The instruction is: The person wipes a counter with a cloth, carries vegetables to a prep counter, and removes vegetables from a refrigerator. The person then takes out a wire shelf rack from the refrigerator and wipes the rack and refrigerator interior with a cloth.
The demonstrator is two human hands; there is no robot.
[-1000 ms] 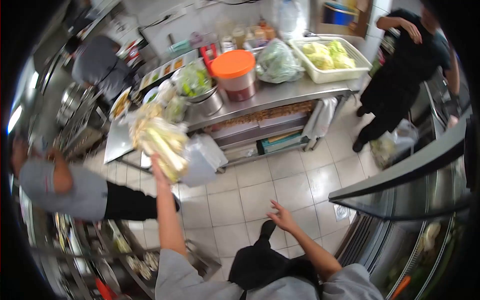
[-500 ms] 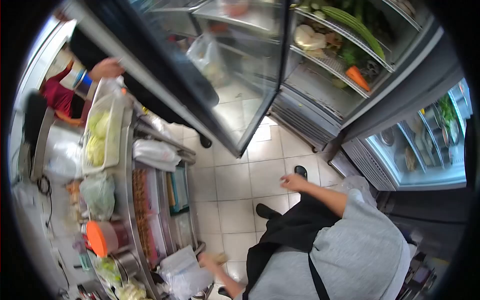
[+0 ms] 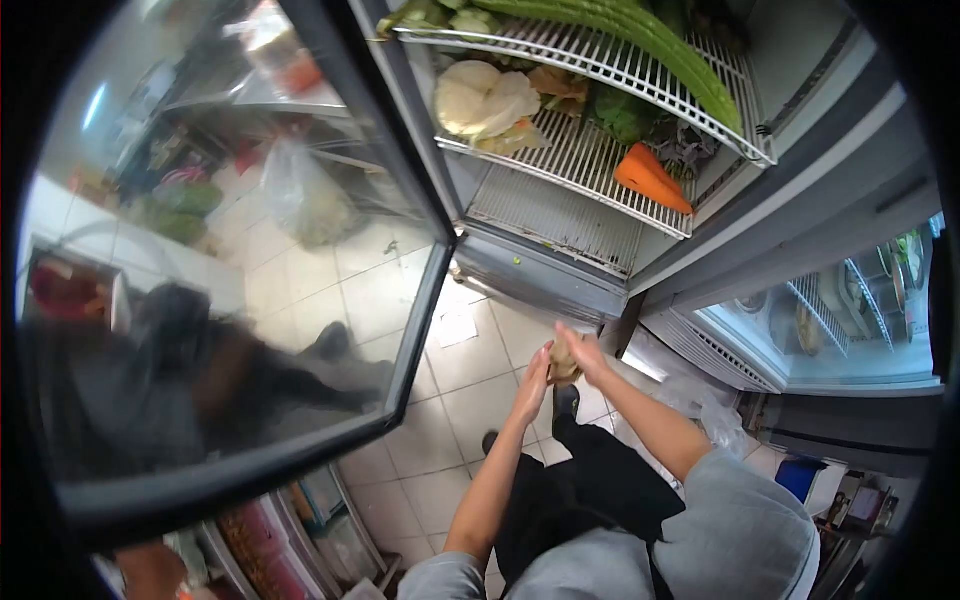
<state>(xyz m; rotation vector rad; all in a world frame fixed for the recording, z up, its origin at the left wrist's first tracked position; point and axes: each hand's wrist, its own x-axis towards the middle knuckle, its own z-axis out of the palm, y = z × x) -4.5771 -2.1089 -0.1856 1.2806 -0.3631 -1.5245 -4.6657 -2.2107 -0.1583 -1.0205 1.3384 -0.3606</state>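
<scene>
Both hands are together in front of me, above the tiled floor. Between them is a small tan, brownish item [image 3: 565, 362] that I cannot identify. My left hand [image 3: 537, 378] presses against its left side with the fingers close together. My right hand [image 3: 583, 352] lies on its right side, fingers together and pointing up. Beyond the hands stands a fridge with wire shelves [image 3: 590, 180]. They bear a long green gourd [image 3: 660, 60], a pale cauliflower-like vegetable [image 3: 485, 100] and an orange carrot [image 3: 652, 180].
An open glass door [image 3: 430, 290] fills the left side, its frame near my left arm. A second lit fridge [image 3: 850, 310] stands at the right. Plastic bags [image 3: 700, 405] lie on the floor at right. Part of another person's arm [image 3: 150, 570] shows at lower left.
The view has swung from the counter to the fridge, now nearer. The pale vegetable bundle has left my left hand. My hands have come together around the tan item.
</scene>
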